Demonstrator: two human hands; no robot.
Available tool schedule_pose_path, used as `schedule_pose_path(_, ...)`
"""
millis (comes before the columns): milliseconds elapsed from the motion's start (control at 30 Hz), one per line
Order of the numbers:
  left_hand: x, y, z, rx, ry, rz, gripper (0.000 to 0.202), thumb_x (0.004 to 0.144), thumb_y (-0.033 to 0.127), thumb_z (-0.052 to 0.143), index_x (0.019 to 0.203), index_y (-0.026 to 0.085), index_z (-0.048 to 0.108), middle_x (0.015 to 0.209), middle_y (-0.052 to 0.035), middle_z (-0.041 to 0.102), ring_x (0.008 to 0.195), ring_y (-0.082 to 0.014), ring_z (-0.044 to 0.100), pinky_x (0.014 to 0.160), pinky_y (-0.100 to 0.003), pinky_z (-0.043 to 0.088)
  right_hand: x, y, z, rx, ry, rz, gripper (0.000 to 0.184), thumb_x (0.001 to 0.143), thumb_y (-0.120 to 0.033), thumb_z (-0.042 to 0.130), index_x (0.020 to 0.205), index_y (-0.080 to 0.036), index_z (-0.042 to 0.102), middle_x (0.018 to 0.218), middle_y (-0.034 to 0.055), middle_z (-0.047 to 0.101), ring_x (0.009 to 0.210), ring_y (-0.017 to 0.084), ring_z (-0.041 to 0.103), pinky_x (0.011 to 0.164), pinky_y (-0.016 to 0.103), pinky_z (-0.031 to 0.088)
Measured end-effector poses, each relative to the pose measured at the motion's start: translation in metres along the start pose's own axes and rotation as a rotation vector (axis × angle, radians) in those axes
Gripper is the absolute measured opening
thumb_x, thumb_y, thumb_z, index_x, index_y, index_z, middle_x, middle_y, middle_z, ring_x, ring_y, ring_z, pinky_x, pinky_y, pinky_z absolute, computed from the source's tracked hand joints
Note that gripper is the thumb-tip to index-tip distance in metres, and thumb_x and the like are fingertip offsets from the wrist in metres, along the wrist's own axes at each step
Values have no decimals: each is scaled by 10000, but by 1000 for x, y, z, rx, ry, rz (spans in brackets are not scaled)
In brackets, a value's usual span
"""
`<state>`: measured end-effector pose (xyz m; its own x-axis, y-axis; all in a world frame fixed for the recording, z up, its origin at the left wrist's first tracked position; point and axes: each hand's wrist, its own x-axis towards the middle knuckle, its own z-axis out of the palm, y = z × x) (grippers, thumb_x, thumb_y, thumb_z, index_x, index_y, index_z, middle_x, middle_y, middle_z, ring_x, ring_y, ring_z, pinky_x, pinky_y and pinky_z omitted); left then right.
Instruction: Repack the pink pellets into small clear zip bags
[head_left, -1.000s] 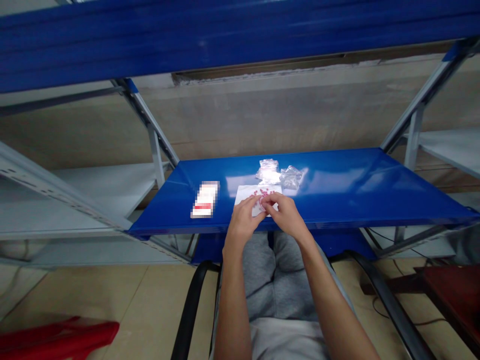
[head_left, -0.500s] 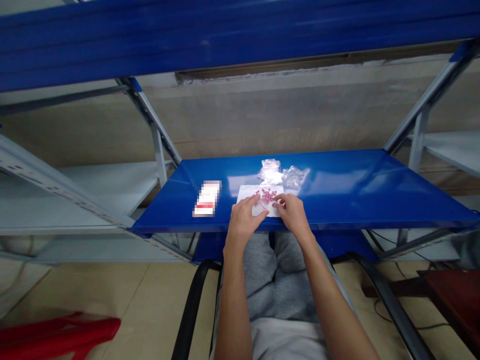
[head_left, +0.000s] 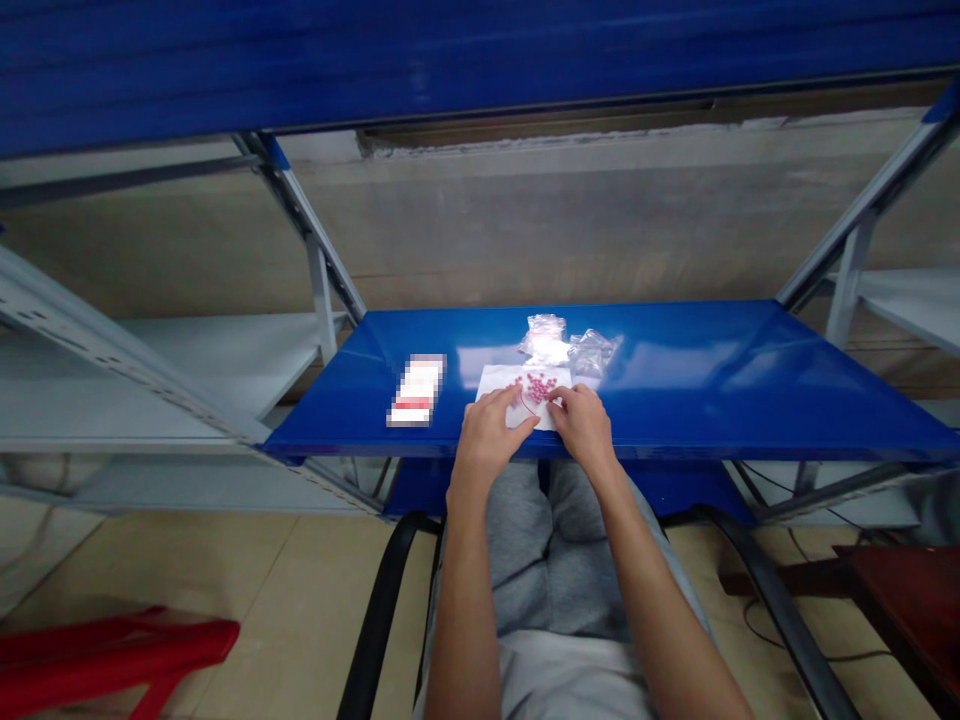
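Both my hands rest at the front edge of a blue metal shelf (head_left: 675,385). A white paper sheet (head_left: 495,380) lies under them, with several small pink-red beads (head_left: 537,386) on it. My left hand (head_left: 489,437) and my right hand (head_left: 581,425) have their fingers curled together on a small clear plastic bag (head_left: 526,408) with a red strip, held between them over the sheet. Just behind the sheet lie two crumpled clear bags (head_left: 570,347).
A small white packet with a red band (head_left: 416,390) lies on the shelf to the left. An upper blue shelf (head_left: 450,60) hangs overhead. Grey shelves (head_left: 187,365) flank both sides. A black chair frame (head_left: 379,610) and a red object (head_left: 112,650) are below.
The hands have drawn slightly apart on the small bag, and more beads now show clustered on the sheet between them. The view has tilted a little.
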<state>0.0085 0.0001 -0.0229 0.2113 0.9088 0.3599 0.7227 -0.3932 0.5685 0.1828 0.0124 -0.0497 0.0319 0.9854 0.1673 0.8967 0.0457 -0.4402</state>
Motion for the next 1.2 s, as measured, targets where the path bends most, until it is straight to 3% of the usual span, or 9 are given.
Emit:
schedule_pose_path(233,-1,-1,-1,4,2,-13,441,876,265,765,1298,172,676,1302,-121,731,1220,-285,682,1078,-442,517,-2,-3,-8,-32,-33,-63,250,1034,-282,527,1197,-249,713,1099,102,633,1039,238,596,766,283,428)
schedule_pose_path(767,-1,-4,0,0,22,17,428,883,275,754,1295,183,684,1298,-120,734,1206,-277,691,1076,-430,529,3,-9,-11,-144,-66,-36,210,1038,-275,490,1158,-175,630,1126,129,670,1045,252,635,770,299,447)
schedule_pose_path(1000,-1,-6,-5,-2,39,17,407,879,273,757,1280,227,702,1258,-92,753,1175,-267,705,1058,-418,546,22,-9,-11,-293,-182,-241,267,1050,-178,437,1255,-141,604,1174,187,679,1070,277,654,805,307,475)
schedule_pose_path(1200,-1,-6,-6,-4,38,1,415,881,275,757,1287,217,698,1286,-96,742,1186,-267,701,1066,-421,539,27,0,-7,-283,-184,-398,328,1014,-82,434,1298,-86,599,1199,199,655,1098,272,626,912,323,473)
